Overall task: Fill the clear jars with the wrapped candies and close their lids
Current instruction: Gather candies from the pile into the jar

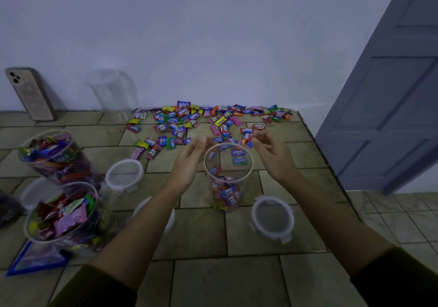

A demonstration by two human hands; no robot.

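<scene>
Head view, both hands' fingers (260,138) spread above round clear jar (228,176), crinkly wrapped candies (189,119).

Views: one only, head camera, wide-angle, nothing shared with another view
Position: on the person's head, above the near edge of the tiled surface (213,271)
Facing: forward and down, toward the wall (213,34) behind the surface
Nearness: close; both forearms enter from the bottom corners, hands mid-frame
Coverage: whole surface, wall, door (391,93) at right, floor (403,216) lower right
Distortion: edges bend, blurry at left
</scene>
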